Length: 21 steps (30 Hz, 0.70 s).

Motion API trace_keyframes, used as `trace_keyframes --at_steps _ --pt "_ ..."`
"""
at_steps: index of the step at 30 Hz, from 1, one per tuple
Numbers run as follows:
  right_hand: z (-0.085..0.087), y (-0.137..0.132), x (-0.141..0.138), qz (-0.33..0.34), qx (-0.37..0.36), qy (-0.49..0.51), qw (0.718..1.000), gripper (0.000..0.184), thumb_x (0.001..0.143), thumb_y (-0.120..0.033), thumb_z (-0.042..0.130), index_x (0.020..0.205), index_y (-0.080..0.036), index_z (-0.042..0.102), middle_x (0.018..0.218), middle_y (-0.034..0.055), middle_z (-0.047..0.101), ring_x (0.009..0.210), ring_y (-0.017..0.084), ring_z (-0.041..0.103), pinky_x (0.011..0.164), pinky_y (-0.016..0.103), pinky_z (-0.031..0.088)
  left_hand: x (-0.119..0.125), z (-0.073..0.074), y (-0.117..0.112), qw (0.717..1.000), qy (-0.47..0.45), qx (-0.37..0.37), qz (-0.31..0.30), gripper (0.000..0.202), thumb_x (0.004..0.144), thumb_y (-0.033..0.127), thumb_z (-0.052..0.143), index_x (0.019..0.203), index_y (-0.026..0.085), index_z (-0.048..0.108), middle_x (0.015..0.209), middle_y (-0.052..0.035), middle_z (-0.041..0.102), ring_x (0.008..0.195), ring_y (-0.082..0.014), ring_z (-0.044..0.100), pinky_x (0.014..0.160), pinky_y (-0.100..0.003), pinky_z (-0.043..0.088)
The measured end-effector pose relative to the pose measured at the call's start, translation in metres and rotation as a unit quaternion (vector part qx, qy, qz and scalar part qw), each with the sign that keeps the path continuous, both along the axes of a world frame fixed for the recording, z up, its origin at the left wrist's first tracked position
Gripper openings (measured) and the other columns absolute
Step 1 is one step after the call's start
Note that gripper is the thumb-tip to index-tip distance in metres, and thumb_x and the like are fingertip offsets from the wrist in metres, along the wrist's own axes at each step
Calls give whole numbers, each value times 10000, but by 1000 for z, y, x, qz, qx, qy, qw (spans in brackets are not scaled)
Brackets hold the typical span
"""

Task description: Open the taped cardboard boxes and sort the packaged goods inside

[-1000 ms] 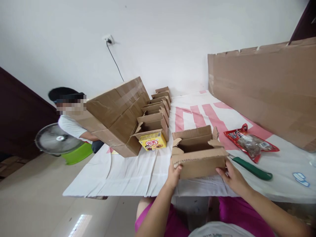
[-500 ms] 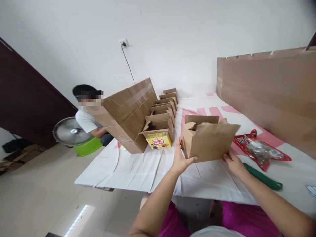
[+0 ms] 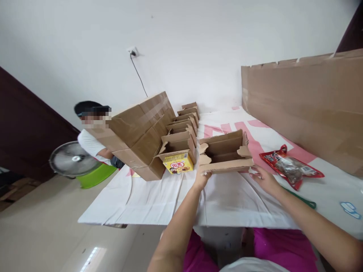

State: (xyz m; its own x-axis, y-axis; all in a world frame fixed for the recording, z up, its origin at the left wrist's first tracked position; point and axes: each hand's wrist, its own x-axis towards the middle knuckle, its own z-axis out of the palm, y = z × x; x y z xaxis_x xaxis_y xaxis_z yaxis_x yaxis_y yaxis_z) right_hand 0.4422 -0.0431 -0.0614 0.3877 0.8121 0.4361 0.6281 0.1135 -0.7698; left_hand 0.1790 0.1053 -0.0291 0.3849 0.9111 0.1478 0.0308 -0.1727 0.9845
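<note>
An open brown cardboard box [image 3: 224, 153] with its flaps up rests on the white cloth, just right of a row of similar boxes. My left hand [image 3: 202, 177] grips its near left corner, fingers closed on the edge. My right hand [image 3: 263, 178] sits at the near right corner, fingers touching the box side and partly spread. A yellow snack carton [image 3: 178, 163] lies in front of the nearest box of the row [image 3: 177, 145]. A red snack packet [image 3: 290, 166] lies to the right of my right hand.
A large taped cardboard carton [image 3: 138, 132] stands left of the row. A tall cardboard sheet [image 3: 306, 105] leans along the right. A green-handled tool [image 3: 307, 203] lies behind my right forearm. Another person sits at far left beside a fan [image 3: 70, 159] and a green tub [image 3: 95, 175].
The box was lifted and tilted half a second ago; now it sits farther away, opening up, beside the row of boxes. Both hands moved forward with it.
</note>
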Motion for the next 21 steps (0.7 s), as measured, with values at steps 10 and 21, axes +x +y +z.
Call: trace_keyframes --at_steps 10,21 --pt "13 -38 69 -354 -46 -118 927 630 735 -503 624 1249 -144 558 1452 272 399 1357 494 270 997 719 233 3 -20 -10 998 62 11 -4 813 685 243 755 1394 241 358 1394 -156 461 1086 -220 580 854 -350 497" --pt "18 -60 119 -314 -88 -75 942 372 643 -612 617 707 -249 563 743 133 634 790 321 566 797 507 423 12 -3 -62 975 215 28 -45 226 690 301 734 880 206 655 792 -19 650 762 -186 617 750 -337 505"
